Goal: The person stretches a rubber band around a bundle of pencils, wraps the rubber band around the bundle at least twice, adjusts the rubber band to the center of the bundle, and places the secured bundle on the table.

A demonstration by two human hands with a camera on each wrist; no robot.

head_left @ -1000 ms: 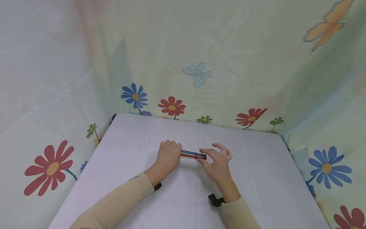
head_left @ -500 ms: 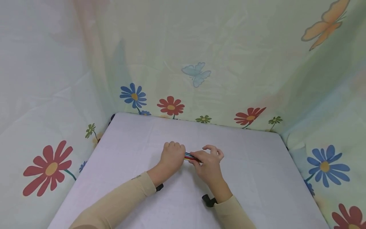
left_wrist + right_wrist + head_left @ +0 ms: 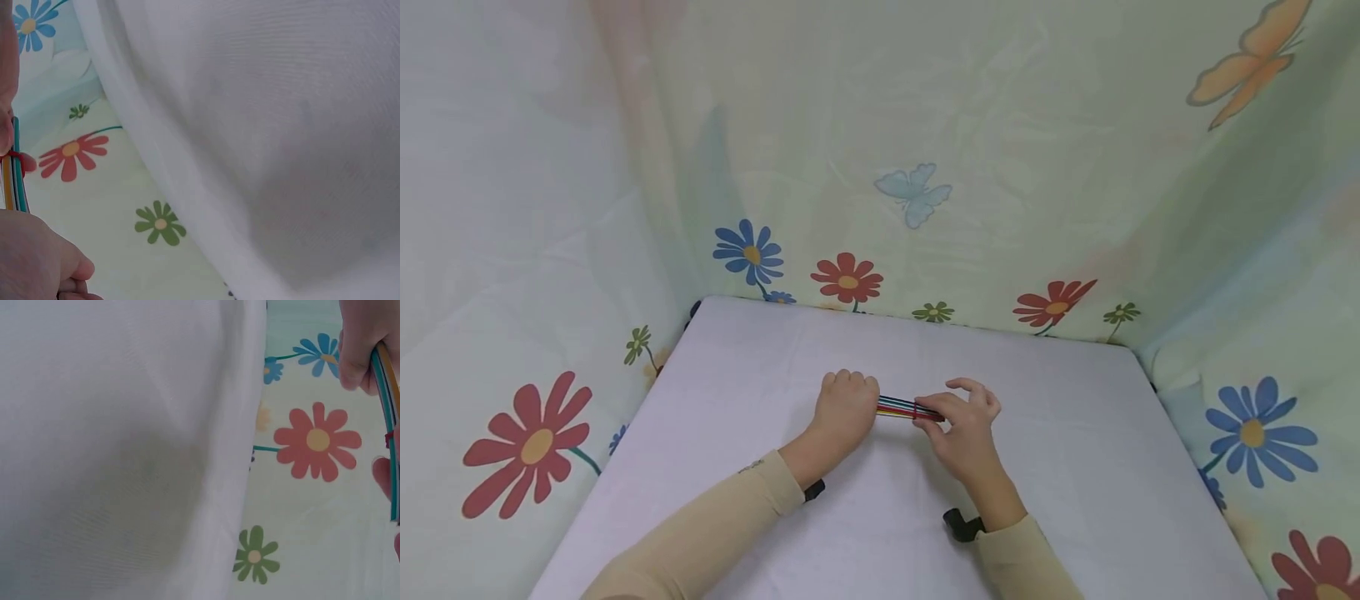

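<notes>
My left hand grips one end of a bundle of thin coloured pencils, held above the table. Teal, yellow and red ones show among them. Close to the other end, a red rubber band goes round the bundle. My right hand pinches the bundle there between thumb and index finger, its other fingers raised. In the left wrist view the pencils run between both hands at the left edge. The right wrist view has the banded pencils at its right edge, the right hand mostly cut off.
A white cloth-covered table lies beneath both hands. Fabric walls printed with flowers and butterflies enclose its back and sides. A black wrist mount sits below the right wrist.
Both hands shift slightly right and closer together, the right hand covering the band, then draw apart again. The band shows once more, and the right fingertips now pinch the bundle at it.
</notes>
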